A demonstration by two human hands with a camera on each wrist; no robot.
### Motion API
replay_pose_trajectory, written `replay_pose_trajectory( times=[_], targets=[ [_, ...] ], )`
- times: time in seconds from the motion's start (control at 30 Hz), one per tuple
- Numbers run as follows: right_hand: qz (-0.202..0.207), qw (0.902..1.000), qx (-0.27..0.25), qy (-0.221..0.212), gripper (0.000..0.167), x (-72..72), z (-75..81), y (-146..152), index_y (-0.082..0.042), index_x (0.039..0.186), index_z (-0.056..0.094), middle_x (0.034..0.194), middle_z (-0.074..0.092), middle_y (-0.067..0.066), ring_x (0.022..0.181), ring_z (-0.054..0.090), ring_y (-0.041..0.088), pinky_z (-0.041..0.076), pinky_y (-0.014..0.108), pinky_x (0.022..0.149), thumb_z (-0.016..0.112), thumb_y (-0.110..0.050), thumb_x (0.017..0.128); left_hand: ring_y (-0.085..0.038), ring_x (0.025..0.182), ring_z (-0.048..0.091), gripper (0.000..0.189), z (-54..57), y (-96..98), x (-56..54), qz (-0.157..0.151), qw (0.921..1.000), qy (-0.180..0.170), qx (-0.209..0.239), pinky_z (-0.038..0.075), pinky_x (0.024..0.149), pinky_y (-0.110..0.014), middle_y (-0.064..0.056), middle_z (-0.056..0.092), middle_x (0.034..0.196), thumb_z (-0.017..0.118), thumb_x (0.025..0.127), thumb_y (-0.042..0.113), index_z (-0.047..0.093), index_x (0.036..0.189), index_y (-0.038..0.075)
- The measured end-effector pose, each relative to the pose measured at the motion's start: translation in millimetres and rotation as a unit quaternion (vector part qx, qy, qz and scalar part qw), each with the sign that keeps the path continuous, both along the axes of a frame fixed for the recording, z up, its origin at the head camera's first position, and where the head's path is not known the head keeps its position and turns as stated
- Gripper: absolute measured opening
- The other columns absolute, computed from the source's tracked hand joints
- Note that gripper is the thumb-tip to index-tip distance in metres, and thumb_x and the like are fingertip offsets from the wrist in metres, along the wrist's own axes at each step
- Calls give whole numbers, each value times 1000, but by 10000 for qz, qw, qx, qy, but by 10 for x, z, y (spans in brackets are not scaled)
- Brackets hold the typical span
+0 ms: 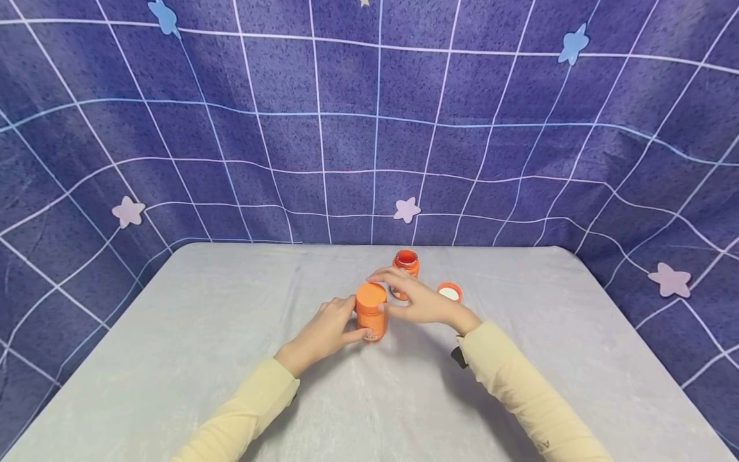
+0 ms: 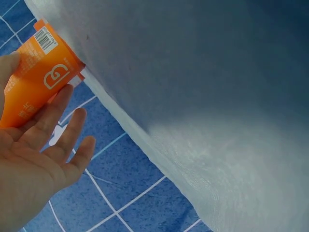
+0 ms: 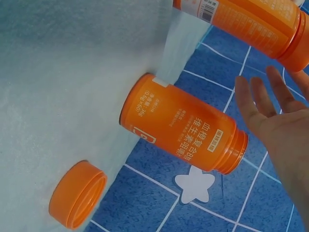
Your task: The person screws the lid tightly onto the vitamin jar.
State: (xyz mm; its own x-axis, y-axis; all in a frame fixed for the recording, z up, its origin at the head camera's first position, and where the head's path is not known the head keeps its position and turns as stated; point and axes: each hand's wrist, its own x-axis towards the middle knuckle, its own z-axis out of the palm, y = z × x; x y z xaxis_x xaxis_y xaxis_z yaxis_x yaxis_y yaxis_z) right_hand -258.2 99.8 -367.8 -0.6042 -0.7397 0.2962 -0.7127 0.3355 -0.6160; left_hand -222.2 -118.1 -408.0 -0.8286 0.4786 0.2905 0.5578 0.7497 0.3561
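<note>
An orange pill bottle (image 1: 371, 326) with its orange cap (image 1: 371, 296) on stands upright on the table. My left hand (image 1: 321, 332) grips its body, thumb on the near side; the left wrist view shows the bottle's (image 2: 41, 72) barcode and printed label, the other fingers spread loosely below. Around the cap, my right hand (image 1: 420, 301) holds thumb and fingertips at opposite sides. Just behind that hand stands a second orange bottle (image 3: 178, 123), uncapped, its threaded neck bare; the hand partly hides it in the head view. A loose orange cap (image 1: 450, 292) lies to its right, white inside showing.
The table (image 1: 173, 359) wears a pale grey cloth. Behind and at both sides hangs a blue curtain (image 1: 346, 141) with grid lines and stars. A small dark object (image 1: 459, 357) shows by the right cuff.
</note>
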Motion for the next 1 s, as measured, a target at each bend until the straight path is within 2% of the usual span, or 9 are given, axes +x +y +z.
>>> replay_pose_trajectory(
  times=[0.23,0.33,0.5,0.6,0.77,1.0],
  targets=[
    [103,9999,3,91,46,-21,9,6,-8,128,47,130,47,6,123,39,19,42,32,90,57,-7,83,-23,92,59,48,2,2,-1,23,10000,3,17,41,84,-42,-5,66,96,70,76,41,53,108,9],
    [88,9999,3,114,46,-32,1,9,-9,128,48,130,47,6,121,40,19,42,34,89,57,-7,83,-23,91,59,47,-2,0,-2,34,10000,9,6,42,83,-42,-4,65,95,70,77,41,53,108,9],
    [-23,9998,-8,195,43,-33,2,9,-10,124,50,127,48,5,120,41,19,39,41,95,60,-10,82,-23,92,59,48,-2,-2,-2,34,10000,20,-8,42,84,-42,-4,65,95,70,77,41,53,108,9],
    [-135,9996,-30,243,41,-27,0,9,-11,121,52,124,50,3,120,42,17,38,41,98,63,-14,81,-23,93,59,48,5,-1,3,24,10000,11,22,41,85,-43,-5,66,96,70,77,40,53,110,9],
    [-294,9989,-77,367,38,-11,-23,7,-12,117,52,121,51,1,109,46,16,39,39,93,65,-21,82,-23,92,60,48,12,0,6,-5,10000,28,49,42,85,-43,-5,66,97,70,77,39,53,109,9],
    [-433,9984,-113,353,38,7,-54,-1,-14,116,52,120,50,1,96,46,13,42,47,86,65,-22,81,-24,92,60,49,6,3,5,17,10000,32,-8,42,85,-43,-5,65,96,70,77,39,53,109,7]
  ],
)
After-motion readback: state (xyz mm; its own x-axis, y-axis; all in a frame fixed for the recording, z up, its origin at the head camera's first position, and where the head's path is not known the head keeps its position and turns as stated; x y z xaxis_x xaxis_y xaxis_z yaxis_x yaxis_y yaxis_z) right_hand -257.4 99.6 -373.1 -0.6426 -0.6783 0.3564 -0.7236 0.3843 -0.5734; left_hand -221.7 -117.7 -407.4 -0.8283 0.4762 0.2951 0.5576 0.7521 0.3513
